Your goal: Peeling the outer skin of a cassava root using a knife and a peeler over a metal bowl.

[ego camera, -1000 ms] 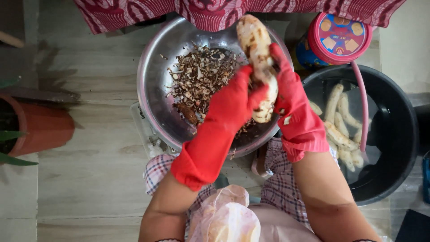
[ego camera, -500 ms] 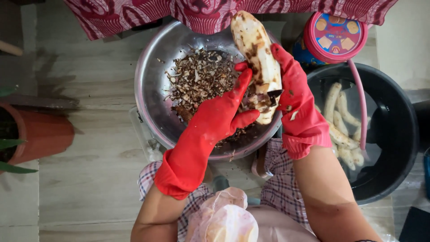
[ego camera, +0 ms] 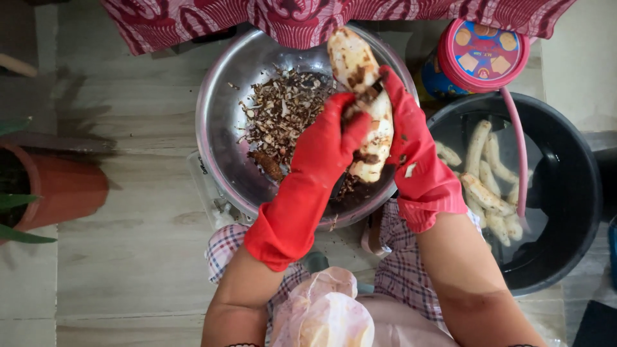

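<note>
Nearest the camera: a pale plastic bag (ego camera: 324, 311) is lying in the person's lap, over checked cloth (ego camera: 405, 270) that is covering the knees.

Left hand (ego camera: 328, 138), in a long red rubber glove: it is pressing against the near side of a large root (ego camera: 363, 103), fingers curled closed onto it; whether it is also holding a blade cannot be told.

Right hand (ego camera: 411, 154), in a matching red glove: it is gripping the root from the other side, fingers wrapped around its lower half.

Root: pale and mostly peeled, with patches of brown skin remaining, it is being held tilted above the steel bowl (ego camera: 222, 122), its far end pointing away from the person.

Steel bowl: it is sitting on the wooden floor (ego camera: 128, 225) and holding a heap of brown peelings (ego camera: 283, 115).

To the right: a black tub (ego camera: 572, 193) is holding peeled roots (ego camera: 485, 186) in water, with a pink handle (ego camera: 517, 160) lying across it.

Beyond the tub: a round tin with a pink lid (ego camera: 482, 54) is standing.

Far left: a terracotta plant pot (ego camera: 61, 189) is resting.

Far edge: red patterned fabric (ego camera: 289, 19) is hanging.
</note>
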